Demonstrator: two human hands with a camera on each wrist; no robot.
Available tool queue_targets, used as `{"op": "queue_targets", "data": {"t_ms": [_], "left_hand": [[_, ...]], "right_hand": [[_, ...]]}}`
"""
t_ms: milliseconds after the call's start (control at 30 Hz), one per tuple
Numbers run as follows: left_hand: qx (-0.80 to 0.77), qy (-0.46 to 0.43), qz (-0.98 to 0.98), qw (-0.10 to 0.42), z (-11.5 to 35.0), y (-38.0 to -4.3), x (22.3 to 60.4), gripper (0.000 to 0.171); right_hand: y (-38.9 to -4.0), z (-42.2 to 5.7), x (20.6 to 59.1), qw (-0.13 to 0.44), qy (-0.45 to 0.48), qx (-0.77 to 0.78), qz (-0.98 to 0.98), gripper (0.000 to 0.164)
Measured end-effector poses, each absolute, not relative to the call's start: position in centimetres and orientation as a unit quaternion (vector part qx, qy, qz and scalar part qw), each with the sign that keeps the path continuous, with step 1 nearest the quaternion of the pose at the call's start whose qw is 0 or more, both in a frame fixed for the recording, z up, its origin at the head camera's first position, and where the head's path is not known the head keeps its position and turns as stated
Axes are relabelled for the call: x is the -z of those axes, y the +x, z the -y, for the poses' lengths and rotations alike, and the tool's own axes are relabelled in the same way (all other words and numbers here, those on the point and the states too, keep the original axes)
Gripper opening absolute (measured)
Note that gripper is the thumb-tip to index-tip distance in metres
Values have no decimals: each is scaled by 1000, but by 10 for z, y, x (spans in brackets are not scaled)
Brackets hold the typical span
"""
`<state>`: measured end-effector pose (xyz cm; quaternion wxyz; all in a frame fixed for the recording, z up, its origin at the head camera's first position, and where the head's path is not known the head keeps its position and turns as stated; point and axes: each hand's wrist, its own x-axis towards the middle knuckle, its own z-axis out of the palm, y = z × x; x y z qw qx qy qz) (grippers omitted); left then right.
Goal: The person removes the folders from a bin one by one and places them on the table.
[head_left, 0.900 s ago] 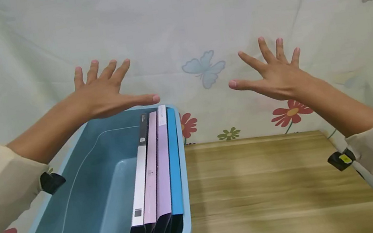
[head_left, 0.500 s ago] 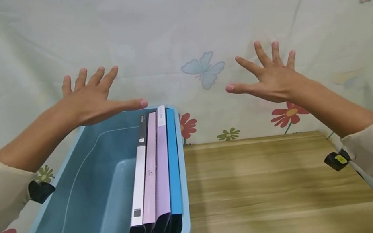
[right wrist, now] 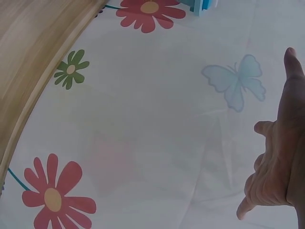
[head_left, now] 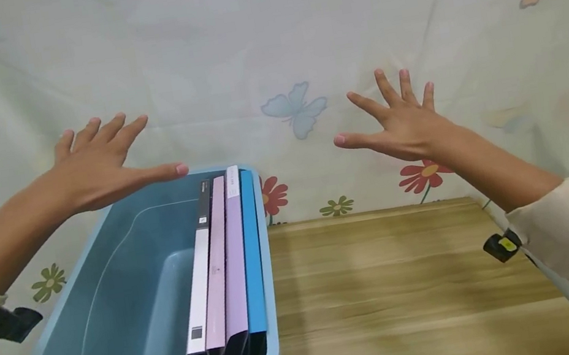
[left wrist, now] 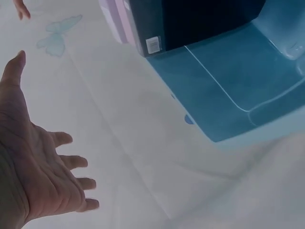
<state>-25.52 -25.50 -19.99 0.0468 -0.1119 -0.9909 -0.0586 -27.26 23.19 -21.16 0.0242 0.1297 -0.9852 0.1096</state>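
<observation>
My left hand (head_left: 99,172) hangs in the air above the far left side of a light blue plastic tub (head_left: 111,316), fingers spread, holding nothing. Its bare palm faces the left wrist view. Inside the tub, along its right wall, slim file boxes stand on edge: a white one (head_left: 200,296) with a black far end, a pink one (head_left: 216,269), a purple one (head_left: 235,272) and a blue one (head_left: 252,257). Their near ends are black. Over the far right of the wooden table (head_left: 380,286), my right hand (head_left: 405,130) is raised with spread fingers, touching nothing.
A pale cloth (head_left: 210,59) printed with butterflies and flowers hangs behind and beside the table. The tub takes up the left side, its floor visible left of the file boxes. Wood surface shows to its right.
My left hand has moved left and slightly down. My right hand has shifted a little left in view. The tub and backdrop also slide left in view; the file boxes keep their places.
</observation>
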Motion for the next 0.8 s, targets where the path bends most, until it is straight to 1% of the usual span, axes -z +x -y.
{"op": "queue_targets", "data": {"t_ms": [100,300,467,600,700,800], "left_hand": [[52,-122,990,43,267,-255,203,126],[30,-128,991,16,293,-251,214,118],[21,-135,991,-5,316,-251,233,114],[46,-138,989,-35,338,-252,250,110],[69,-123,988,-66,357,-253,263,111],[85,-113,986,-87,377,-255,277,117]], "right_hand": [[-270,-233,213,31,130,-111,985,110],[-265,-227,218,32,139,-114,983,107],[-262,-217,224,21,154,-121,980,104],[-260,-213,232,12,163,-126,978,102],[-259,-210,238,4,172,-136,976,100],[-259,-206,243,-1,182,-149,972,98]]}}
